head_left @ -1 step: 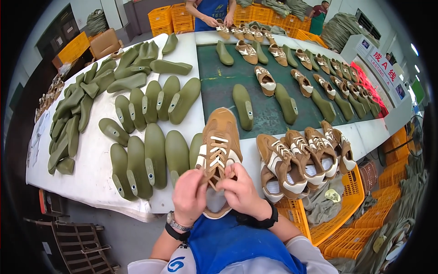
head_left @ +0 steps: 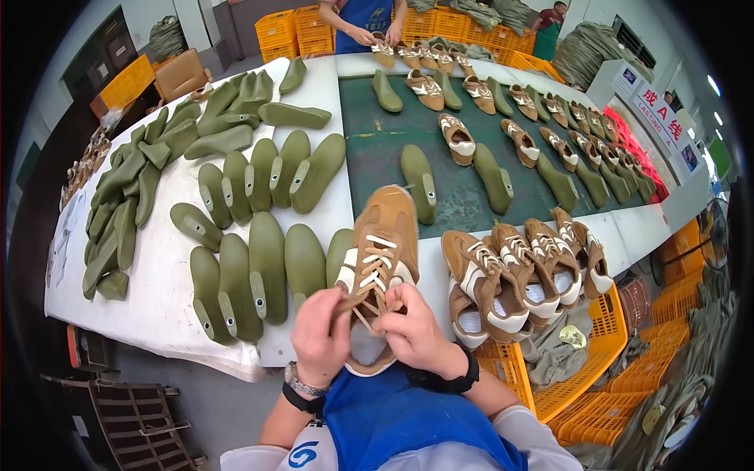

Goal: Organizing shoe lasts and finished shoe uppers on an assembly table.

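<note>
In front of my body a brown suede sneaker (head_left: 386,216) with white trim stands toe-away, resting against the table's near edge. My left hand (head_left: 320,330) is closed in a pinch at the left side of its throat opening. My right hand (head_left: 412,330) pinches a thin shoelace (head_left: 363,319) on the opposite side. The laces cross in white rows further up the shoe. Below my fingers the grey insole shows inside. My fingertips partly hide the top eyelets. Just left of the toe, a green shoe last (head_left: 338,255) is partly covered by the sneaker.
Several green shoe lasts (head_left: 267,267) stand in rows on the white table (head_left: 169,314), with a heap behind them. Laced sneakers (head_left: 503,286) stand close on my right, above a yellow crate (head_left: 585,365). Lasts and shoes line the green mat (head_left: 377,165). Opposite, a co-worker's hands (head_left: 377,38) handle a shoe.
My left hand has shifted slightly left, spreading the shoe's throat a little wider. The sneaker's toe has tilted slightly to the right.
</note>
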The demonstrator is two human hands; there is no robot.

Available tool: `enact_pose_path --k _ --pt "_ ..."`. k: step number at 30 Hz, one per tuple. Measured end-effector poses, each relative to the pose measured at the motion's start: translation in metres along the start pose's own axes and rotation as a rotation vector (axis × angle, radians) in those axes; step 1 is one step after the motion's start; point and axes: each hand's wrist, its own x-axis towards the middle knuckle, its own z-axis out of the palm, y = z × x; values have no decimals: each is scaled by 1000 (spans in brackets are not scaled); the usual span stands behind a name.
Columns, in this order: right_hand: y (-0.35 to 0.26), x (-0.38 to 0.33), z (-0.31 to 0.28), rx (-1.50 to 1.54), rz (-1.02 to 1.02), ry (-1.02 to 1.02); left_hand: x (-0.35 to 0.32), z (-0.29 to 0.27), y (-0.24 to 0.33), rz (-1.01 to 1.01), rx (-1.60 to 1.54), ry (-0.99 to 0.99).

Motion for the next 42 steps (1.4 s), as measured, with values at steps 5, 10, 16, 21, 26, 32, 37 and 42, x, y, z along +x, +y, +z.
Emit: enact_pose_path --k 5,10,16,21,26,32,37,42 --pt "6 -7 -7 179 -27 -119 5 -2 -8 -317 -315 -19" --pt "5 -6 5 246 201 141 17 -3 3 -20 -54 -259" --pt "8 -7 4 221 131 297 18 4 17 -1 6 -372" --pt "25 -6 5 536 186 450 12 7 4 19 -73 -448" --pt "27 3 1 687 278 346 5 -16 -11 2 -130 -458" --pt "10 -5 -15 35 169 11 1 -2 -8 -11 -3 -164" --pt "-21 -9 -2 87 61 -314 -2 -17 -14 -122 117 -42" --pt "-11 -11 10 40 49 -423 -3 -10 -17 -91 94 -26"
